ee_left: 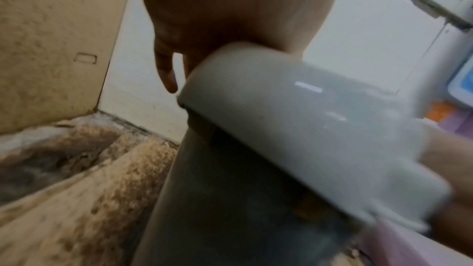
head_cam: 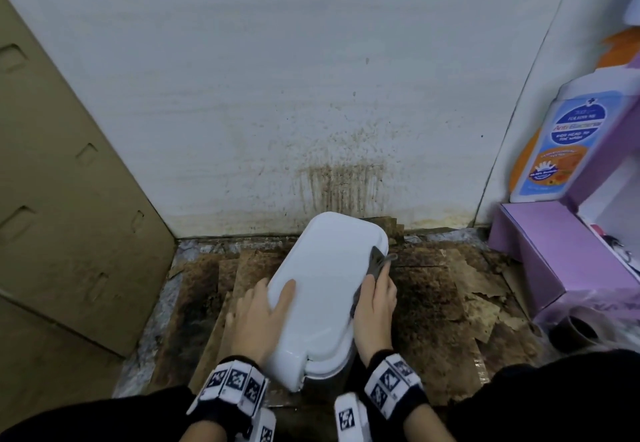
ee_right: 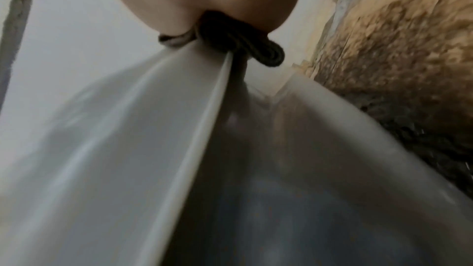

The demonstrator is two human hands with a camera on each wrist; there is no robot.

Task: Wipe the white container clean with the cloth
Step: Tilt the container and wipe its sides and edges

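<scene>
Your right hand (head_cam: 375, 306) clutches the grey cloth (head_cam: 375, 263) against the right rim of the white container (head_cam: 325, 285), which stands on stained cardboard (head_cam: 433, 303) near the wall. Your left hand (head_cam: 256, 323) clamps its left edge. Push hard sideways and it may tip into the grime. The bottle (head_cam: 568, 140) at right reads "Anti Bacterial" and "Kids head to toe wash".

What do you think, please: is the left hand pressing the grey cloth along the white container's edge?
No: the head view shows the right hand pressing the grey cloth along the edge of the white container; the left hand holds it.
</scene>
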